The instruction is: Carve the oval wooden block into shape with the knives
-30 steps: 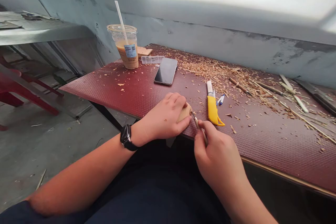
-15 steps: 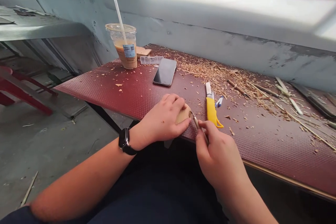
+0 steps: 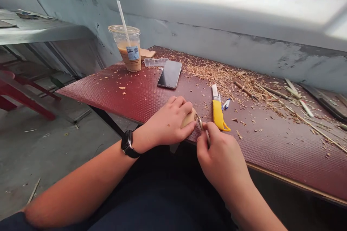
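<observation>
Near the front edge of the dark red table (image 3: 141,97), my left hand (image 3: 173,121) is closed over a pale wooden piece (image 3: 189,118), pressing it down. Much of the piece is hidden under my fingers; its right end shows a dark, hollowed spot. My right hand (image 3: 219,146) grips the handle of a slim carving tool (image 3: 201,124). The metal tip of that tool meets the hollowed end of the wood. Just beyond my right hand lies a yellow-handled knife (image 3: 218,113) with a whitish blade or cover.
A phone (image 3: 170,74), a plastic cup of drink with a straw (image 3: 130,56) and a clear case (image 3: 155,62) stand farther back. Wood shavings (image 3: 222,75) spread along the wall side. Thin sticks and another wooden-handled tool (image 3: 245,90) lie right, beside blue-tipped pens (image 3: 226,104).
My right hand has shifted slightly left, toward the wooden piece, with the carving tool in it. My left hand keeps nearly the same place on the wood.
</observation>
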Demonstrator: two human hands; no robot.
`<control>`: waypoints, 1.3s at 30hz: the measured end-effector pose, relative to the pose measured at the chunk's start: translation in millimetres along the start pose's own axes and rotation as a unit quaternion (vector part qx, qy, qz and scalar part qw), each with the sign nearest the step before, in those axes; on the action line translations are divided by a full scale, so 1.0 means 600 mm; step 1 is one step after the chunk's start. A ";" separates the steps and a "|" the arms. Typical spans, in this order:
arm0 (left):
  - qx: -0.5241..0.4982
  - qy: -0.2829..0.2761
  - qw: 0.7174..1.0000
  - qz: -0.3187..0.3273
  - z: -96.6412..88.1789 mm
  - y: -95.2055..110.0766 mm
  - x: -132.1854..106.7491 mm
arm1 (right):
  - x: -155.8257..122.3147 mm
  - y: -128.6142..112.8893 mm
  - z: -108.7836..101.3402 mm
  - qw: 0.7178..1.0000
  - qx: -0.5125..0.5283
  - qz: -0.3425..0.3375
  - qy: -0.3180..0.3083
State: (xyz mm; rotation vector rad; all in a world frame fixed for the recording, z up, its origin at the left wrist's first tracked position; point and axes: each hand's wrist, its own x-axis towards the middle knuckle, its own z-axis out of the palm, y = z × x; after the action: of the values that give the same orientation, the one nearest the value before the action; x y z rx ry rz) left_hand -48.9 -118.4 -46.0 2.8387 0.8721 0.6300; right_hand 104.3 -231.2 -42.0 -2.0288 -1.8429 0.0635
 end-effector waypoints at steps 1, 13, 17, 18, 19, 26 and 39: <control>-0.001 0.000 1.000 0.003 0.000 0.000 0.000 | 0.002 -0.002 0.001 1.000 -0.008 0.002 -0.004; -0.035 0.022 0.998 -0.049 0.006 0.003 -0.007 | 0.020 0.007 -0.010 0.999 0.015 0.023 -0.040; -0.033 0.023 0.998 -0.041 0.006 0.001 -0.006 | -0.012 0.022 -0.010 0.998 0.054 0.003 -0.011; -0.031 0.022 0.999 -0.039 0.006 0.001 -0.006 | -0.017 0.024 -0.011 0.998 0.064 0.000 -0.010; -0.028 0.022 0.999 -0.035 0.006 0.000 -0.005 | -0.020 0.026 -0.011 0.997 0.071 -0.002 -0.009; -0.005 0.026 1.000 -0.015 0.008 -0.002 -0.003 | -0.021 0.029 -0.011 0.996 0.090 0.004 -0.006; 0.011 0.004 1.000 0.023 -0.002 0.001 -0.001 | -0.013 0.014 -0.015 0.997 0.074 0.016 -0.012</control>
State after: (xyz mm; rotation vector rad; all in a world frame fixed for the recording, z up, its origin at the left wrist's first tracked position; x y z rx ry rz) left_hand -49.2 -119.2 -45.0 2.8860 0.8214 0.6416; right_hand 114.0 -241.5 -38.4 -1.9630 -1.7644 0.2276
